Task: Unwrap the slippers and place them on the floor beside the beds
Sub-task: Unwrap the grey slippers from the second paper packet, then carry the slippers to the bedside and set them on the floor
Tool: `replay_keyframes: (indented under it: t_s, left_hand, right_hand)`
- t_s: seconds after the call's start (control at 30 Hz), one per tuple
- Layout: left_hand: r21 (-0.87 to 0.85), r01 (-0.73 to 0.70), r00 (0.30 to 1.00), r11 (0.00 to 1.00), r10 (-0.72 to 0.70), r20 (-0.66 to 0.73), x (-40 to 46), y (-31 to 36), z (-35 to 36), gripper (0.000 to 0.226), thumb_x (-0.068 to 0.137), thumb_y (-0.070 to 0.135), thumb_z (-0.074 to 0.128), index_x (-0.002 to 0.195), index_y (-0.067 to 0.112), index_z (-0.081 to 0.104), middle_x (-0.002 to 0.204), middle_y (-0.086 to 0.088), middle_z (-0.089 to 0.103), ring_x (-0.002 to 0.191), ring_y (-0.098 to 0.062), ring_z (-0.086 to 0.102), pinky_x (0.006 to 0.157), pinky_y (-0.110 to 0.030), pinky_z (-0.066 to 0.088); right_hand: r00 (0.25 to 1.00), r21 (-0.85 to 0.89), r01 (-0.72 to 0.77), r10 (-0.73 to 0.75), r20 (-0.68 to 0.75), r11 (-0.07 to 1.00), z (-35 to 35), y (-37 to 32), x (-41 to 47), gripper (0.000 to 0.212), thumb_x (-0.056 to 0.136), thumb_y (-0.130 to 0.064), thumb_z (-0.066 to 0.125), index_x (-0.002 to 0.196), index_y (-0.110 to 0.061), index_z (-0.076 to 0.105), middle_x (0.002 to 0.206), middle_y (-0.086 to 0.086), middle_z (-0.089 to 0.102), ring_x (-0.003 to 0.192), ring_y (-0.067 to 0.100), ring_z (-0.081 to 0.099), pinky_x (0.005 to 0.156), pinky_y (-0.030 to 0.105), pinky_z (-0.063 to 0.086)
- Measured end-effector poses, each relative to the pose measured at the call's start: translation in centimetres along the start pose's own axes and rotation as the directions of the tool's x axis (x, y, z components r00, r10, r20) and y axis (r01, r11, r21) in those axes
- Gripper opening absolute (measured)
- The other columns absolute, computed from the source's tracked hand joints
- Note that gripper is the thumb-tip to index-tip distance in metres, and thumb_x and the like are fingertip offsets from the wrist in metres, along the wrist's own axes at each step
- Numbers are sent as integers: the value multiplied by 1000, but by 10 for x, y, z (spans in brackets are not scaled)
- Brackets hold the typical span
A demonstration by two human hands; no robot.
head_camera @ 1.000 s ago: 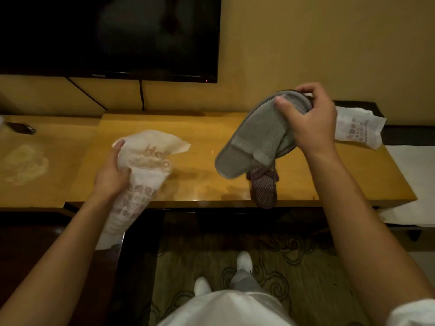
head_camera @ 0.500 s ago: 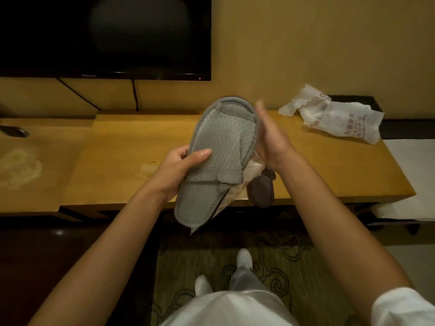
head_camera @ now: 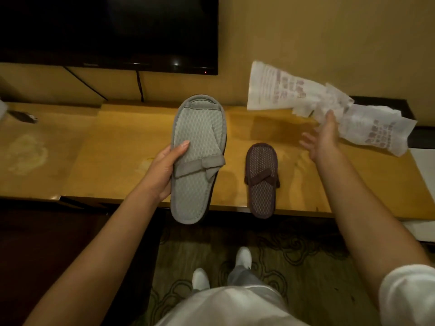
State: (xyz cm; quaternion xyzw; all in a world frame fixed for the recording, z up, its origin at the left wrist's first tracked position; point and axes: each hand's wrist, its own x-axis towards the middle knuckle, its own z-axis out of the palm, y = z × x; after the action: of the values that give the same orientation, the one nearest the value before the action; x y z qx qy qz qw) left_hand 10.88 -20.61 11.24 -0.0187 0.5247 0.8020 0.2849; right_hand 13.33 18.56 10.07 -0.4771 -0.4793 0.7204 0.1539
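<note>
My left hand grips a grey mesh slipper by its left edge and holds it flat, strap side up, over the front of the wooden desk. A dark rim under it hints at a second slipper stacked beneath. A smaller brown slipper lies on the desk near the front edge, its heel overhanging. My right hand is up at the right with fingers spread; a white printed wrapper hangs in the air just above its thumb. Another crumpled wrapper lies on the desk's right end.
A dark wall-mounted TV hangs above the desk, cables running down behind. A small dark object lies at the far left. A white surface adjoins the desk on the right. Patterned carpet and my white shoes are below.
The grey slipper passed from my right hand to my left. The wrapper went from my left hand to my right side and now flies toward the other wrapper; my right hand has opened.
</note>
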Motion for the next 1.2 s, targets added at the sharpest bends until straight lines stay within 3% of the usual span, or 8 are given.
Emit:
replay_keyframes:
  t_s: [0.13,0.3,0.5,0.7,0.83,0.9,1.1,1.2]
  left_hand:
    - [-14,16,997,1000,-17,-73,12,-11,8,42,94,35,69,127,9,67,128,-17,69,114,-33,68,86,-41,58]
    - [-8,54,988,999,-54,-147,22,-26,20,44,94,38,68,126,7,68,124,-17,71,111,-35,69,87,-45,58]
    - [-20,49,981,999,-52,-188,10,-38,10,46,96,35,66,129,4,65,124,-18,71,109,-34,70,86,-44,59]
    - [73,-14,957,997,35,-290,-20,-37,-20,46,95,41,67,132,15,62,123,-12,72,109,-32,71,87,-47,58]
    - [66,-96,935,993,113,-336,-52,-31,-47,47,94,45,67,133,20,62,125,-9,71,111,-31,70,86,-46,59]
    - [22,-136,920,991,134,-369,-72,-25,-63,45,95,43,66,134,20,62,126,-10,71,110,-31,70,82,-44,60]
    - [25,-257,828,966,233,-510,-149,-24,-116,62,98,28,64,152,40,36,137,1,60,113,-24,70,81,-42,61]
    - [112,-290,724,950,294,-624,-196,-28,-138,37,102,22,58,136,36,60,137,2,58,111,-18,71,77,-33,61]
  right_hand:
    - [999,-716,16,24,46,698,1,74,8,69,94,-57,53,144,-10,50,141,14,57,118,39,61,89,45,52]
    - [999,-963,11,46,24,268,-4,142,-19,93,71,-72,73,136,-9,52,134,14,58,119,37,60,94,45,54]
    - [941,-672,-121,301,157,730,-2,142,-7,83,67,-29,95,139,-7,58,140,10,63,124,30,61,106,43,52]
    - [937,-750,333,-108,333,572,32,125,-55,53,77,-26,86,122,-14,60,119,5,70,106,26,67,78,28,47]
    - [825,-248,87,70,561,965,52,91,-93,57,81,-28,84,131,-18,57,121,7,71,96,21,75,77,36,61]
    - [689,-76,-172,175,703,982,59,92,-114,67,85,-32,77,143,-12,52,118,10,74,97,24,76,77,38,62]
    - [609,-293,-30,250,753,956,109,147,-177,55,86,-9,76,138,-19,59,123,15,73,93,27,76,71,36,60]
    - [474,-316,-76,313,823,946,127,169,-202,50,84,-7,76,127,-31,65,121,11,75,93,27,77,71,36,61]
